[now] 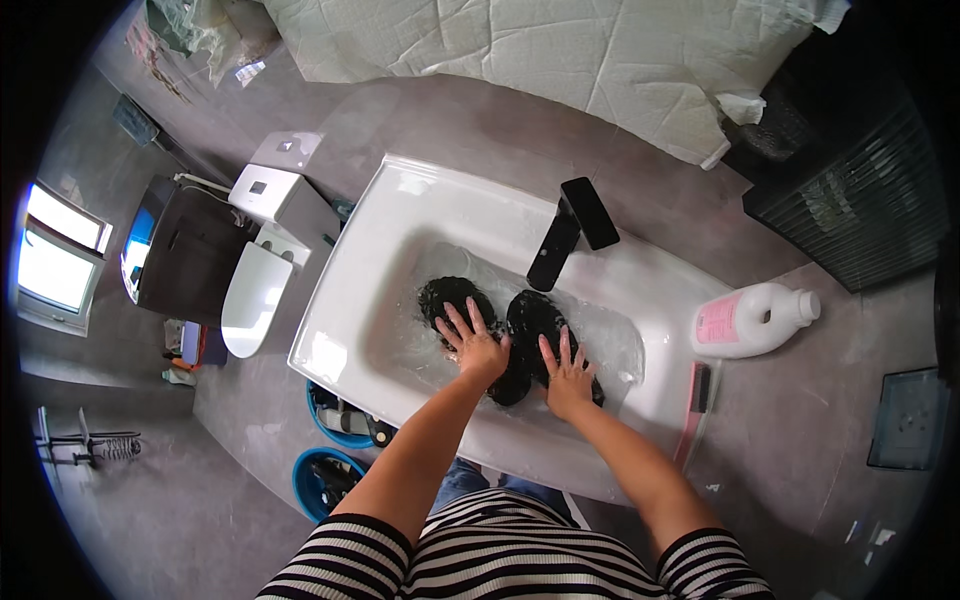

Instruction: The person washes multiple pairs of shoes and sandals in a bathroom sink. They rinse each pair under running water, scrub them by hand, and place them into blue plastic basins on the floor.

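Note:
Two black, long, rounded pieces shaped like shoes or slippers (437,292) lie side by side in the water of a white basin (345,235). My left hand (474,352) presses on the left piece with its fingers spread. My right hand (568,386) lies on the right piece (530,312), fingers also apart. Neither hand is wrapped around anything. Ripples and splashes surround both pieces, and their lower parts are partly hidden by the water and my hands. A black faucet (553,252) stands over the basin's far side.
A white jug with a pink label (760,322) and a brush with black bristles (700,386) are at the basin's right. Two blue buckets (299,487) with dark items stand at the lower left. A toilet (258,300) is farther left; a quilted cloth (560,50) hangs beyond.

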Demonstrator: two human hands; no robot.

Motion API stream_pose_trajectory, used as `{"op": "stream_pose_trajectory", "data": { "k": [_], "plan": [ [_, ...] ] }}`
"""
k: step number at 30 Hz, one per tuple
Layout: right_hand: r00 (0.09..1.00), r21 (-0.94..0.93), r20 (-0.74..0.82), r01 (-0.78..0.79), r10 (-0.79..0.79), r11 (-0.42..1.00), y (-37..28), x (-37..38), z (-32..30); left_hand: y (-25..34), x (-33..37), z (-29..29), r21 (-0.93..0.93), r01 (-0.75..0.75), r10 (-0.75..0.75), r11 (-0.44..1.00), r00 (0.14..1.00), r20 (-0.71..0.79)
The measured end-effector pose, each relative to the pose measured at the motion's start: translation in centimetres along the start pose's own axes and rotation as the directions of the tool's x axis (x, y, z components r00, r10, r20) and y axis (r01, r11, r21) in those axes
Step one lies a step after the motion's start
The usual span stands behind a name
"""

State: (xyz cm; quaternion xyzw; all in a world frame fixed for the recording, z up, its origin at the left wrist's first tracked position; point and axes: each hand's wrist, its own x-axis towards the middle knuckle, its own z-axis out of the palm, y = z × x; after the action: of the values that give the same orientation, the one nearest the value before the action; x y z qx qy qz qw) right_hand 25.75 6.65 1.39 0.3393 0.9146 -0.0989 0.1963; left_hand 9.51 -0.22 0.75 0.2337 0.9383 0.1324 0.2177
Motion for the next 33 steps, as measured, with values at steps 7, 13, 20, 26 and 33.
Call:
{"op": "stream_pose_trajectory", "data": {
  "k": [7,13,20,26,33],
  "plan": [
    [0.996,0.171,-0.068,0.072,-0.061,0.983,0.9,-0.9,-1.8,1.0,-0.6,-1.3,-0.066,0.05,-0.055,0.997,0.996,-0.064],
    [0.941,0.708,-0.274,0.337,-0.198,0.621,5.5,-1.2,-3.8,0.1,-1.4,-2.7,-0.475,-0.178,0.083,0.862,0.973,-0.215],
    [0.944,0.984,0.176,-0.173,-0.279,0.036,8.9,-2.3,-5.3,-3.1,-0.8,-0.9,-0.381,-0.429,0.282,0.819,0.879,-0.385],
    [0.999,0.88,-0.023,0.039,-0.038,0.473,9.5,-0.2,-0.3,-0.4,-2.0,-3.6,-0.003,-0.025,0.025,1.0,0.998,-0.06],
    [0.966,0.71,0.258,-0.197,0.01,0.676,8.0,2.8,3.7,-0.3,0.0,-1.7,0.03,-0.178,0.178,0.984,0.984,-0.004]
  ]
}}
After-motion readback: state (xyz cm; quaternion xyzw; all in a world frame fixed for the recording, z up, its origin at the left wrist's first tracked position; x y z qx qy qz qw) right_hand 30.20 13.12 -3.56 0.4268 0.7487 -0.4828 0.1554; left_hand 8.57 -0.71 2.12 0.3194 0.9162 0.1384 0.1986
